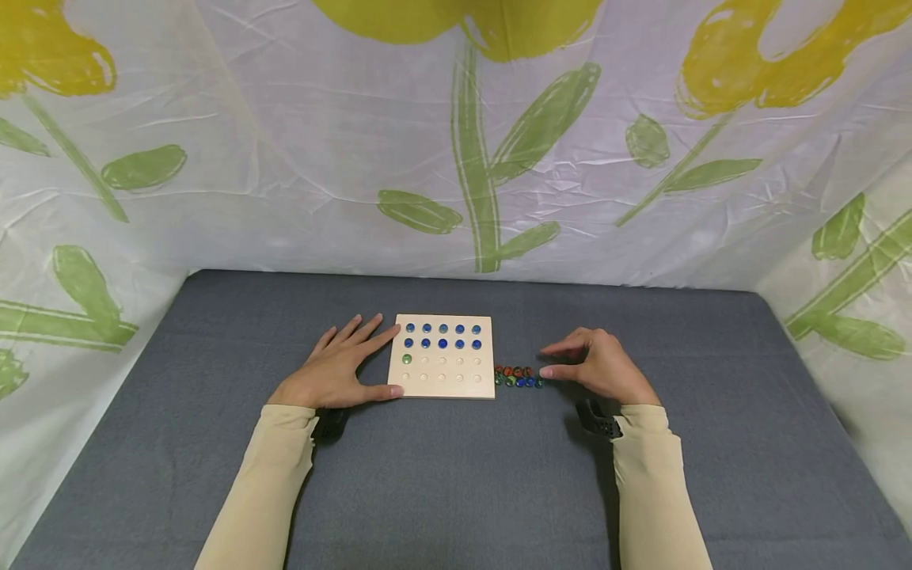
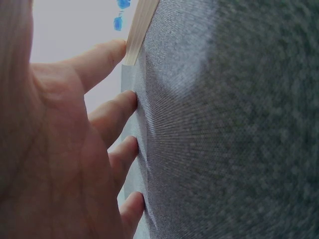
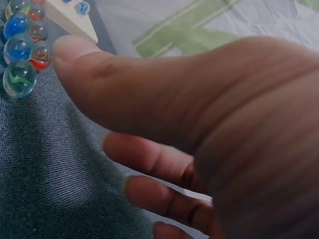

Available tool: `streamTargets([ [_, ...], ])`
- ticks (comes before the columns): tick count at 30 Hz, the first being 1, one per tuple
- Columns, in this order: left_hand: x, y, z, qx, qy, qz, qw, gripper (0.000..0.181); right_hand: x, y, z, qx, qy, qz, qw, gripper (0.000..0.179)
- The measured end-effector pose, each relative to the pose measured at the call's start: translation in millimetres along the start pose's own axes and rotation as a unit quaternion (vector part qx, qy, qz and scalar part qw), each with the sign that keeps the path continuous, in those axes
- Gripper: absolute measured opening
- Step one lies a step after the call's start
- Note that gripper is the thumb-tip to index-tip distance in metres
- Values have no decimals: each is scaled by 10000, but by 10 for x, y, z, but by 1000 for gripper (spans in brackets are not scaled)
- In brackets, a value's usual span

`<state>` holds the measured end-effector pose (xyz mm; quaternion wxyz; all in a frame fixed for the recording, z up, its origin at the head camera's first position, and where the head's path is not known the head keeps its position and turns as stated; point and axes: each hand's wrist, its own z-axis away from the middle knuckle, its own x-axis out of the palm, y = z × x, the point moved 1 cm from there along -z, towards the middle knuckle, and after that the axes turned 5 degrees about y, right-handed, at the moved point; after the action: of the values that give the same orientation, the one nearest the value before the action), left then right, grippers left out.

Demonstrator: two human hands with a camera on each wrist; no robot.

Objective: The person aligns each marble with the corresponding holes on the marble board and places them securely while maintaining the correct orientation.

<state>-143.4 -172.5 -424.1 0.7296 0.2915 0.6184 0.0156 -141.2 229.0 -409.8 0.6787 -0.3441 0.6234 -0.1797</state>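
A pale wooden board [image 1: 451,389] with rows of round hollows lies flat on the table. Blue marbles [image 1: 442,343] fill its two far rows, and one green marble [image 1: 407,359] sits at the left end of the third row. My left hand [image 1: 338,368] is spread at the board's left side, index fingertip and thumb against its edge. Right of the board, loose marbles lie in two short lines, orange-red ones [image 1: 508,371] behind green and blue ones [image 1: 530,381]. Just beside their right end is my right hand [image 1: 602,366], thumb and fingers apart with nothing between them.
Dark grey cloth [image 1: 456,475] covers the table. Behind it and at both sides hangs a white curtain [image 1: 299,158] with yellow flowers and green leaves. A black strap with a small device [image 1: 597,418] is on the right wrist, and another [image 1: 330,425] on the left.
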Motion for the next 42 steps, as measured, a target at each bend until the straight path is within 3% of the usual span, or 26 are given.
streamTargets([
  [16,8,-13,-2,-5,15,-10,10000,102,51,22,-42,-76,-497,-18,9987,34],
  [42,17,-20,1,-2,6,-8,10000,102,112,4,-51,-168,-272,-29,9995,19],
])
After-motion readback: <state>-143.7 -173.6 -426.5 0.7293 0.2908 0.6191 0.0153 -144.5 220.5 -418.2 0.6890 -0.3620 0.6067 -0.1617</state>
